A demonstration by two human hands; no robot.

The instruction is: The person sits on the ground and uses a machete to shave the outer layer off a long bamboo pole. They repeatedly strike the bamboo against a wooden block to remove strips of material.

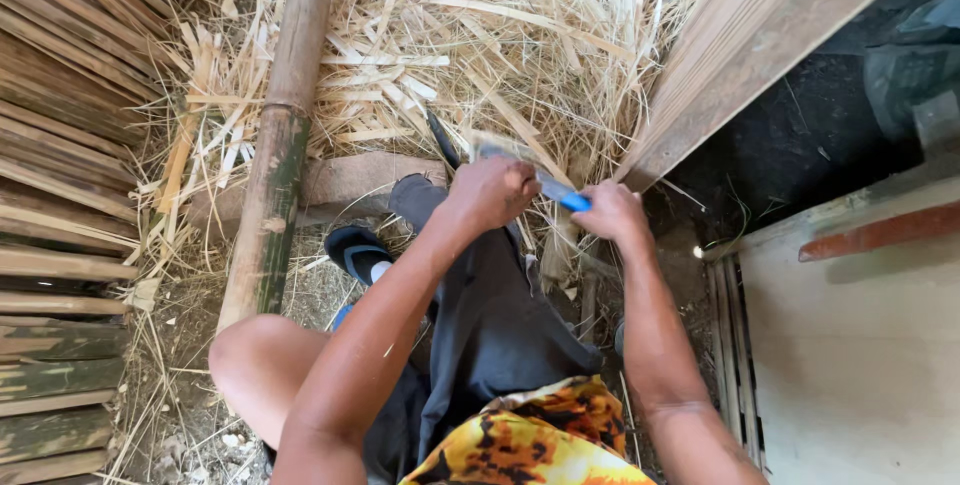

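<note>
Strip: where it crossed between the two hands, the thin bamboo strip lay almost level above the person's lap, its pale end poking out just past the left hand toward the shavings.
Blue-handled tool: a tool with a blue handle sat between the two hands, its grey blade angled up toward the left hand; whether the blade touched the strip could not be told.
Left hand: the fingers were curled shut around the strip, knuckles up, hiding the part they gripped.
Right hand: the fingers were closed on the near end of the blue handle, just beside the left hand.
Dark blade: a dark curved blade stuck out beyond the left hand, touching the shavings; what held it could not be told.
Lap: a dark cloth hung over the person's legs beneath both hands, with a yellow and black patterned garment nearer the camera.
Foot: a blue sandal showed left of the cloth.
Ground: a heap of pale bamboo shavings spread beyond the hands.
Pole: a thick bamboo pole lay to the left of the shavings.
Far left: split bamboo slats were stacked.
Right: a bundle of long slats leaned upward.
</note>
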